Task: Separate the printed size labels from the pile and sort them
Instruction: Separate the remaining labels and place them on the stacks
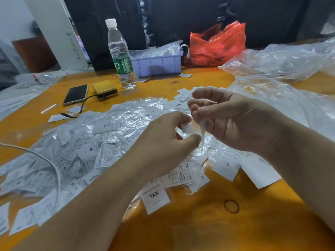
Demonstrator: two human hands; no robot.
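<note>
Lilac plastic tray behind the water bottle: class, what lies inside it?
Crumpled clear plastic bags with white printed labels in them bulge above the lilac plastic tray. Its opaque walls hide whatever lies lower down.

Looks to me like a garment-packing workshop bench: orange worktable [199,229] buried in printed size labels [155,196] and clear plastic bags [282,60], lavender parts bin [157,65] of more labels, dark garments [116,20] hanging behind.

Head view, downward, close over table [199,223]
</note>
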